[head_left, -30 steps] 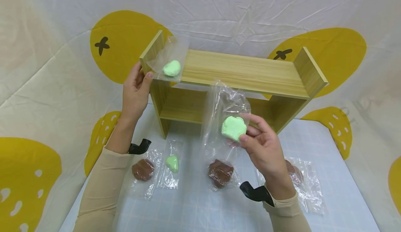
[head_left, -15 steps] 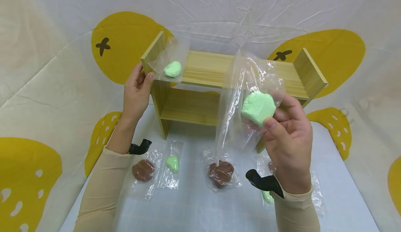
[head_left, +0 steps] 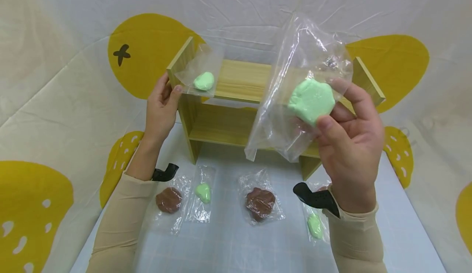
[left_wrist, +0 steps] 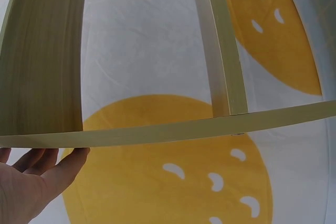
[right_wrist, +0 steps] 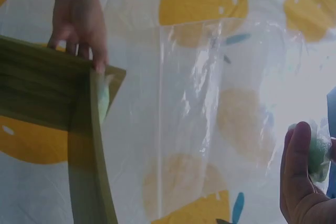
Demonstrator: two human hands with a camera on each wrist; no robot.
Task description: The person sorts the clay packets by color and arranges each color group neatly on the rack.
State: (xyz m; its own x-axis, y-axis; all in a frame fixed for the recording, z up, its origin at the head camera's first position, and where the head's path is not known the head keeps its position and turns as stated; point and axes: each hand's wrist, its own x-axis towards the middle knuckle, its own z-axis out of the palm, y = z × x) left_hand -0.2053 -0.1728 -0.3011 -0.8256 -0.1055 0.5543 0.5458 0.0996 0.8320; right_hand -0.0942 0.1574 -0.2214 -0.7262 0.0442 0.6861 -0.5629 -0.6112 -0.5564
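Pinching a bagged lump (head_left: 311, 101), the right fingers (head_left: 358, 97) have the shelf (head_left: 221, 124) beyond; left fingers (head_left: 172, 99) grip its side beside one placed lump (head_left: 204, 81), table lumps (head_left: 260, 204) remaining below.

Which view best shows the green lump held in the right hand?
Head view: the green lump shows almost whole in its clear bag. Right wrist: partly hidden by the right hand. Left wrist: not visible.

The person wears a long, close-fitting beige fabric sleeve (head_left: 116, 219) on the left arm, lightly creased, and a matching right beige sleeve (head_left: 355, 240). A curved, tube-like black piece (head_left: 165, 173) juts out at the left wrist; a similar bent black attachment (head_left: 316, 198) juts out at the right. The left hand (head_left: 161, 111) and right hand (head_left: 350, 146) are bare.
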